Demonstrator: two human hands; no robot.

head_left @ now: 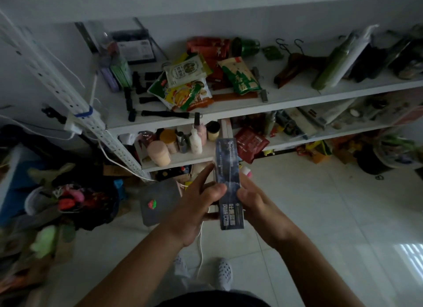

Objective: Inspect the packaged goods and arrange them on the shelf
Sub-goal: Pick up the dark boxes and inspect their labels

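- Head view, labels: the long dark blue box (229, 183) is carrying bold white characters across its near end and a small round emblem beside them. Fine white lines of print are running along its far half. All of it is too blurred to read.
- Head view, grip, left: the left hand (194, 210) is grasping the box from its left side. The thumb is pressing on the front face, the index finger is stretching up along the left edge, and the other fingers are curling behind.
- Head view, grip, right: the right hand (258, 206) is grasping the box from its right side, with the thumb lying against the right edge and the fingers wrapping behind.
- Head view, position: the box is being held on end in the air, tilted slightly, above the tiled floor (320, 203) and in front of the white shelf (297, 94). Its far end is overlapping the middle board in the picture.
- Head view, top board: snack bags (187, 87) are lying in a loose pile, yellow-green and cream, and a green-and-white bag (240, 75) is lying beside them. Its large characters are unreadable.
- Head view, middle board: bottles and jars (180, 142) are standing at the left, and a red packet (250, 144) is lying just right of the box's far end.
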